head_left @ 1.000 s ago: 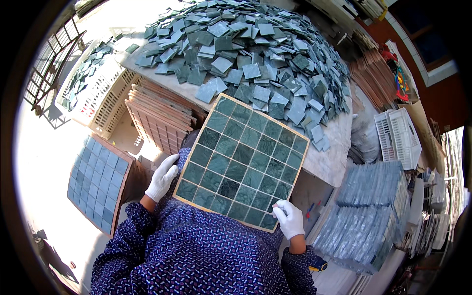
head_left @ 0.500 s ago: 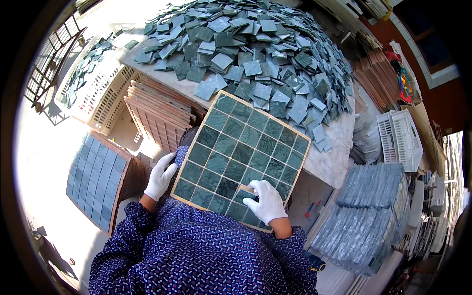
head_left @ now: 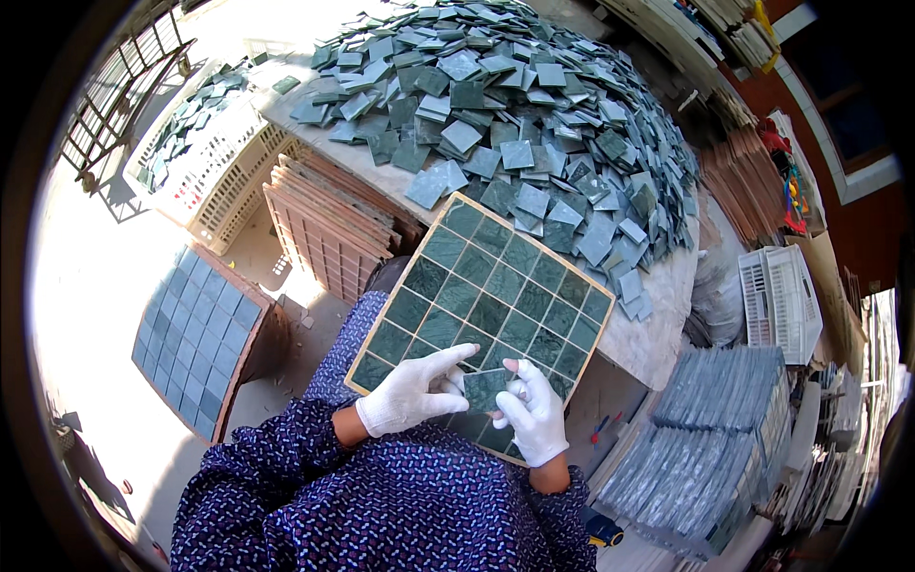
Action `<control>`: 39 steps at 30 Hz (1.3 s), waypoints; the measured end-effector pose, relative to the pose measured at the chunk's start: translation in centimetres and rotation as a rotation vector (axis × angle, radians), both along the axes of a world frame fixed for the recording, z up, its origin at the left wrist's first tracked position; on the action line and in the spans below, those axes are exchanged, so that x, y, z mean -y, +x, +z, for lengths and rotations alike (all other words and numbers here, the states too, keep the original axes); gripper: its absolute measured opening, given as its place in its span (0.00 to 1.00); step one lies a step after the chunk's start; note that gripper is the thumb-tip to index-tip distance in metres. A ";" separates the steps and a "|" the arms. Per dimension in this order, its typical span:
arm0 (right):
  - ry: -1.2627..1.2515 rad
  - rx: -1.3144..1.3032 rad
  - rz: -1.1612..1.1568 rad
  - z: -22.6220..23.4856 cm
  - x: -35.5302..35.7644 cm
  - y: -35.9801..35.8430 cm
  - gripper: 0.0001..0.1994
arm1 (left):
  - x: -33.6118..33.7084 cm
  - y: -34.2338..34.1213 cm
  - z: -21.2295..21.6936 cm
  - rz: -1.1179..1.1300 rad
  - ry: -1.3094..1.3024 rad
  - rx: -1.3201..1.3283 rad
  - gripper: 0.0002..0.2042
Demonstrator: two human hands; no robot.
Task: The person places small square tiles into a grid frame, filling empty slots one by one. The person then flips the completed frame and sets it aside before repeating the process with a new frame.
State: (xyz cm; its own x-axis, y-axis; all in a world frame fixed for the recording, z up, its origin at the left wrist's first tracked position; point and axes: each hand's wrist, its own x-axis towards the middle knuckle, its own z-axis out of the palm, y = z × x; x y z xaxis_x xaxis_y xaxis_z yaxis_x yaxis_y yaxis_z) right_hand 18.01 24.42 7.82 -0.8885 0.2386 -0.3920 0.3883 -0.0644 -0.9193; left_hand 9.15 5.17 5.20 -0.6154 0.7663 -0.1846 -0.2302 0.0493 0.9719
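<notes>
Over the lower part of a framed board of green square tiles (head_left: 519,253) on my lap, both white-gloved hands are close together. My right hand (head_left: 536,419) pinches a loose green tile (head_left: 486,389) by its right side, thumb and fingers at the edge. At the tile's left edge is my left hand (head_left: 410,393), index finger stretched out and thumb apart from it. Its other fingers are curled beside the tile; whether they touch it I cannot tell. The hands and the loose tile hide some of the board's lower squares.
A large heap of loose tiles (head_left: 515,153) covers the stone-topped table ahead. At left stand a tile-filled board (head_left: 195,334), brown trays on edge (head_left: 329,214) and a cream crate (head_left: 233,195). Wrapped tile stacks (head_left: 710,443) and a white crate (head_left: 780,296) are at right.
My left hand has moved right, from beside the board to over it by the loose tile. My right hand has lifted that tile from the board's lower part.
</notes>
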 end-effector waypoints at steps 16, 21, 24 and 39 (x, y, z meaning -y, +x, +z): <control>0.039 -0.106 0.022 -0.8 0.0 0.9 0.16 | -0.7 0.7 -0.4 0.099 0.046 0.199 0.17; 0.091 -0.113 0.068 -0.9 -0.3 1.0 0.14 | -0.4 0.7 -0.1 0.075 0.004 0.090 0.18; 0.076 -0.101 0.071 -1.2 -0.6 1.2 0.13 | -0.5 0.9 -0.6 0.109 0.003 0.017 0.19; 0.115 0.060 -0.067 -3.7 -0.8 1.3 0.11 | -0.2 0.2 -2.1 0.207 0.025 0.065 0.20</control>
